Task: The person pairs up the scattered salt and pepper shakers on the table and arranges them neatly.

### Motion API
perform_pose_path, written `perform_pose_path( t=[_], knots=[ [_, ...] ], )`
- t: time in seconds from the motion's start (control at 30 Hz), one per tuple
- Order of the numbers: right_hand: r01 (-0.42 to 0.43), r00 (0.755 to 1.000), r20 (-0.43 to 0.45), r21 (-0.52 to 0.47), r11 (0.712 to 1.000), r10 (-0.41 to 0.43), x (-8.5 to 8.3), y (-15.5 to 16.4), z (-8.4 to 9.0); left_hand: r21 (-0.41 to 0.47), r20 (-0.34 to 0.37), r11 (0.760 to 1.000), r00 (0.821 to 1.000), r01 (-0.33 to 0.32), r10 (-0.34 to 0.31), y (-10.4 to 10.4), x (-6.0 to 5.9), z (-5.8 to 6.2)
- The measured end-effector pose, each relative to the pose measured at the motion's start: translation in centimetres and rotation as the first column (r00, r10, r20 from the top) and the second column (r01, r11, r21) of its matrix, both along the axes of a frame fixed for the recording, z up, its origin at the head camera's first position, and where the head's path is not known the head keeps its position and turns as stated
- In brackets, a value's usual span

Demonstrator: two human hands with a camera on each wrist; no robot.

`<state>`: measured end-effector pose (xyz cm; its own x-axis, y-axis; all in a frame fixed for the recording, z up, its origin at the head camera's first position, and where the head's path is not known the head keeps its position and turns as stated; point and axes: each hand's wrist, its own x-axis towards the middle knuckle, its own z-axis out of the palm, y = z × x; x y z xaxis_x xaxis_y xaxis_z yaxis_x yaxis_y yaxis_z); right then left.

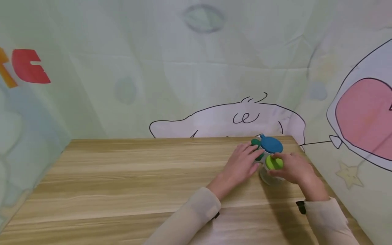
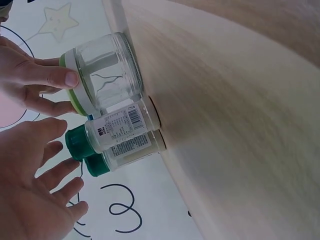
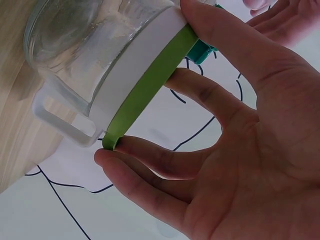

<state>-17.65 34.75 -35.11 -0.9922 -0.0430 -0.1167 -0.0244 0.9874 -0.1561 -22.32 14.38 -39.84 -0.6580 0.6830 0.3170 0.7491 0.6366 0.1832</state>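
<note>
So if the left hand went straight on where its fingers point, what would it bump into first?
Probably the green cap on the nearer bottle. The left hand has its fingers very close to it; I can't tell whether they touch.

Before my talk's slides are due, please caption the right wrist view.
A right hand grips the green lid of a clear jar with a white handle.
</note>
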Motion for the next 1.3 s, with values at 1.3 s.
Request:
perform_pose_path(
  t=[1.3],
  knots=[
    [0.025, 1.000, -0.008, -0.020, 0.999, -0.025, 0.1, -0.1, -0.5, 0.054, 0.019, 0.975, 0.977, -0.215, 0.214, 1.9, -0.1, -0.2]
  ],
)
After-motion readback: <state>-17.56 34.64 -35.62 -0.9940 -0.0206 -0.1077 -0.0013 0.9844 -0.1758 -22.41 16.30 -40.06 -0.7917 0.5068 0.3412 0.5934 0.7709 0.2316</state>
